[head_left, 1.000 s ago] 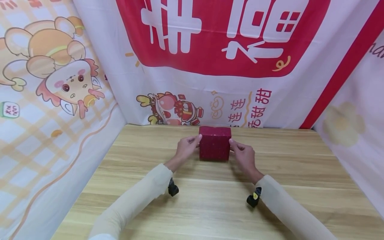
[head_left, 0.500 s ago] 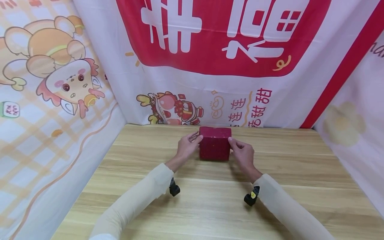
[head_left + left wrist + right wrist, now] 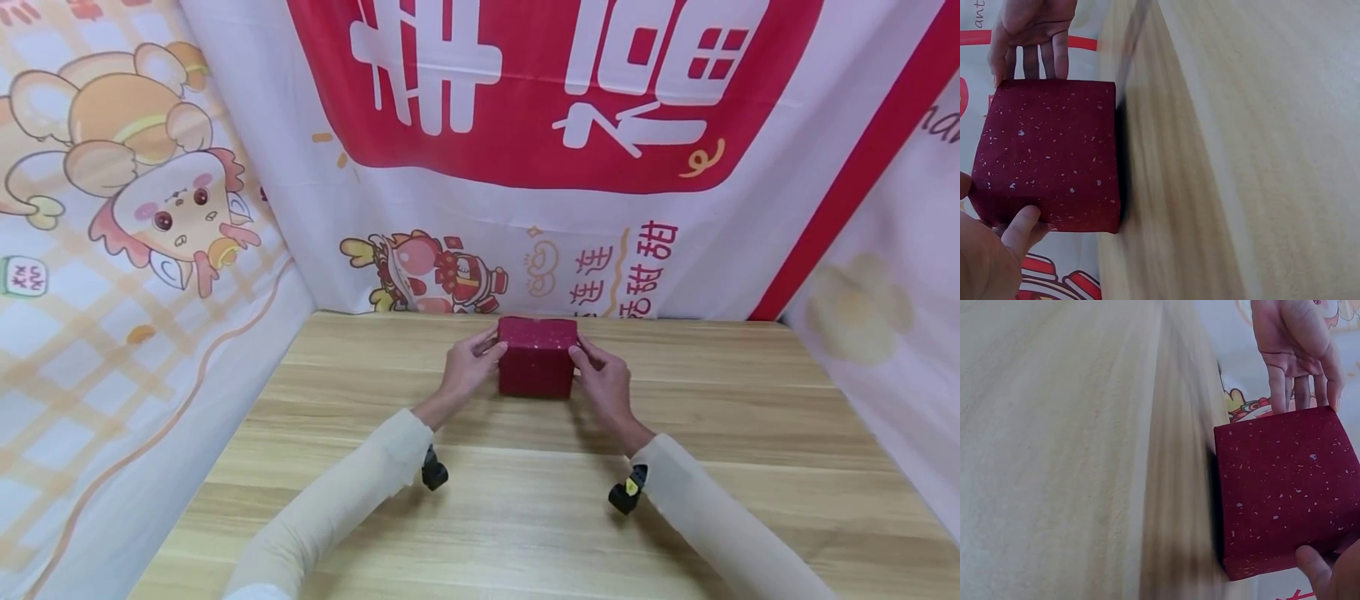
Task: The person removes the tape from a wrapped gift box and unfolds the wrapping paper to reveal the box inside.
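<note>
A: Head view check. Where is the red box [image 3: 537, 358] relative to the wooden table [image 3: 525, 500]?

B: It sits on the table's far half, near the centre line, just short of the printed backdrop [image 3: 525, 125] that rises behind the far edge.

A: Left hand [image 3: 467, 368] status?

B: Placed against the box's left side. Fingers are extended toward the far upper corner, thumb on the near face. In the right wrist view the left hand's fingers [image 3: 1300, 387] lie nearly straight, tips at the box's edge. Contact confirmed; a closed grip is not.

A: Right hand [image 3: 602, 382]?

B: Mirrored on the box's right side. The left wrist view shows its fingers [image 3: 1041, 59] nearly straight, tips touching the box's edge. The thumb meets the near face.

A: Is the box lifted off the table?

B: Cannot tell. Both wrist views show the box's speckled paper and a dark shadow line where it meets the table.

A: Other items?

B: Cream sleeves [image 3: 352, 492] cover both forearms, with a black wrist camera [image 3: 433, 471] under each.
</note>
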`<state>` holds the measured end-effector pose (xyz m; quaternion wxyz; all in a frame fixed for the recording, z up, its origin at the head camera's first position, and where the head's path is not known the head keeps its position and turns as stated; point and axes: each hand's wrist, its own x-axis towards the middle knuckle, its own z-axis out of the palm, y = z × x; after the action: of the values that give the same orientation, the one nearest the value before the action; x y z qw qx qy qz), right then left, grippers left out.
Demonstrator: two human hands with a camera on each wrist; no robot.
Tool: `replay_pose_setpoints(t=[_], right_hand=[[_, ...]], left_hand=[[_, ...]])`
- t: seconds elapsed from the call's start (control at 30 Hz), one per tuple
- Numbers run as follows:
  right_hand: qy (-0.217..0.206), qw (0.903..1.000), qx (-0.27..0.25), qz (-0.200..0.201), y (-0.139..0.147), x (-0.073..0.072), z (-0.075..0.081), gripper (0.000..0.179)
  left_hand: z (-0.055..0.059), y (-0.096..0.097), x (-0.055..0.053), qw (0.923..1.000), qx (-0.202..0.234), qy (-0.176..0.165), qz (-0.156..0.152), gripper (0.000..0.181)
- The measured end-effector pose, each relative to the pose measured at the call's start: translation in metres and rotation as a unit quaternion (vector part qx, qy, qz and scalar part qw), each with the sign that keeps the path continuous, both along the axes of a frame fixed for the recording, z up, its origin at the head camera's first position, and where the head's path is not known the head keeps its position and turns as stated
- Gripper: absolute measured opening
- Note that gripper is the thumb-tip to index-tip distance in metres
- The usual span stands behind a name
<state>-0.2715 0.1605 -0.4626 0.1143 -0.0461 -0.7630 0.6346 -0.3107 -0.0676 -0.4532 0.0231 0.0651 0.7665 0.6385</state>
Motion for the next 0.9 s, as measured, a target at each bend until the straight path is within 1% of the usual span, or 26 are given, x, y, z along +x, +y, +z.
replay_pose_setpoints(t=[0.17, 0.3, 0.43, 0.57, 0.7, 0.83, 0.9], right_hand=[[0.009, 0.9998, -0.012, 0.008, 0.001, 0.001, -0.003, 0.047], [-0.003, 0.9997, -0.017, 0.017, 0.001, 0.001, -0.004, 0.048], [-0.008, 0.9996, -0.017, 0.020, 0.002, 0.000, -0.006, 0.049], [0.002, 0.9994, -0.023, 0.026, 0.003, 0.002, -0.008, 0.050], [-0.007, 0.9992, -0.023, 0.031, 0.003, 0.006, -0.008, 0.050], [-0.010, 0.9985, -0.033, 0.043, 0.003, 0.010, -0.009, 0.047], [-0.011, 0.9979, -0.041, 0.050, 0.002, 0.012, -0.010, 0.046]], left_hand=[[-0.007, -0.002, 0.000, 0.9999, -0.005, 0.011, -0.009, 0.054], [-0.009, -0.002, 0.000, 0.9997, -0.005, 0.022, -0.008, 0.053], [-0.011, -0.001, 0.000, 0.9997, 0.005, 0.021, -0.009, 0.051], [-0.012, -0.002, 0.002, 0.9994, 0.014, 0.026, -0.018, 0.050], [-0.015, -0.004, 0.005, 0.9987, 0.008, 0.042, -0.027, 0.051], [-0.019, -0.005, 0.007, 0.9983, 0.000, 0.052, -0.025, 0.051], [-0.020, -0.005, 0.009, 0.9984, 0.007, 0.051, -0.024, 0.051]])
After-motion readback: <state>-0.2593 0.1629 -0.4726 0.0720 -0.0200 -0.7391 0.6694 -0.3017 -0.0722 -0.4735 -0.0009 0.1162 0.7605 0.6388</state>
